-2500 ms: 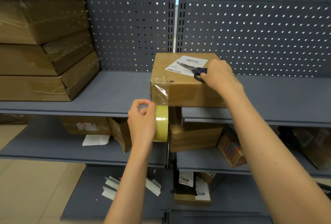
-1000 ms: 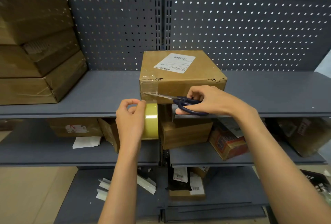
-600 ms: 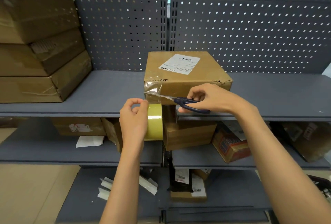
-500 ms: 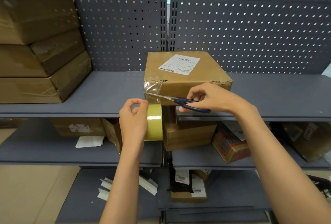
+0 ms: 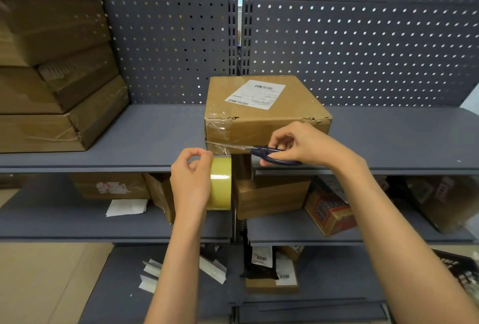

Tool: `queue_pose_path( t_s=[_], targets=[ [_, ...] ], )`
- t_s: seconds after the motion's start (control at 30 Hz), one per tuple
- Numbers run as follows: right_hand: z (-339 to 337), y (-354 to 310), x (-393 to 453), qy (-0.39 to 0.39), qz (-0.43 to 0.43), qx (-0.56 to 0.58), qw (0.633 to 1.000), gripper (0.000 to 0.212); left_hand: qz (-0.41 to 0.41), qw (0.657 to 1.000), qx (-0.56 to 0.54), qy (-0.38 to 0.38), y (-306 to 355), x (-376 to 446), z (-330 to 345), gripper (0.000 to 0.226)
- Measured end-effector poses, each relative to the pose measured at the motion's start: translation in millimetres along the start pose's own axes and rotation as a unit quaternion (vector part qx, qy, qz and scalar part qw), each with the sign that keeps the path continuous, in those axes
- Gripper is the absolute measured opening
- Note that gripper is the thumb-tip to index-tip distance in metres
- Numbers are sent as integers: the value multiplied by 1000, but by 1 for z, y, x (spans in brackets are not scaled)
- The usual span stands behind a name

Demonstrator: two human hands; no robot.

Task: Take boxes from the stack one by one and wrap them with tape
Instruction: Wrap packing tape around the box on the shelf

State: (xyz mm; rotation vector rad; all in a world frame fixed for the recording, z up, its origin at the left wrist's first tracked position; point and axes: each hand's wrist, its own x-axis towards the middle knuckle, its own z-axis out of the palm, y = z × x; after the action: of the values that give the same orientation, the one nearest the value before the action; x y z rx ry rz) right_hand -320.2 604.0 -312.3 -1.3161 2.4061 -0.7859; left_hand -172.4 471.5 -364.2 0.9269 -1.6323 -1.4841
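Facing you is the grey shelving (image 5: 145, 139), its top shelf carrying everything that matters. At that shelf's left end sits the stack of boxes (image 5: 54, 72), brown cartons piled high and glossy with film. Nearer the middle, right at the front edge, stands the box (image 5: 261, 119) you're working on, a white shipping label (image 5: 255, 94) on its top and clear tape shining across its left front face. Lower shelves hold more cartons, loose papers and a red-printed carton tipped on its side.

Now your hands. Your right hand (image 5: 308, 146) grips the dark-handled scissors (image 5: 255, 151), fingers curled through the loops, blades pointing left along the bottom front edge of the box, the tips reaching its lower left corner. Your left hand (image 5: 190, 183) is curled around the roll of tape (image 5: 220, 183), held on edge just below the shelf's front lip, thumb and forefinger pinched at the top of the roll. A clear strip (image 5: 220, 151) runs up from the roll to the box, meeting the blades there.
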Motion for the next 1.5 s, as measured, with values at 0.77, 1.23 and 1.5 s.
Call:
queue_pose_path(
  t_s=[0.77, 1.23, 1.5],
  targets=[
    [-31, 14, -16, 415, 54, 49, 907, 13, 38, 998, -30, -28, 10, -14, 6, 14],
    [-20, 91, -34, 358, 303, -99, 878, 25, 70, 995, -41, -63, 14, -22, 27, 12],
    [-2, 101, -29, 316, 315, -141, 884, 22, 69, 994, -44, -69, 15, -22, 30, 10]
  ],
)
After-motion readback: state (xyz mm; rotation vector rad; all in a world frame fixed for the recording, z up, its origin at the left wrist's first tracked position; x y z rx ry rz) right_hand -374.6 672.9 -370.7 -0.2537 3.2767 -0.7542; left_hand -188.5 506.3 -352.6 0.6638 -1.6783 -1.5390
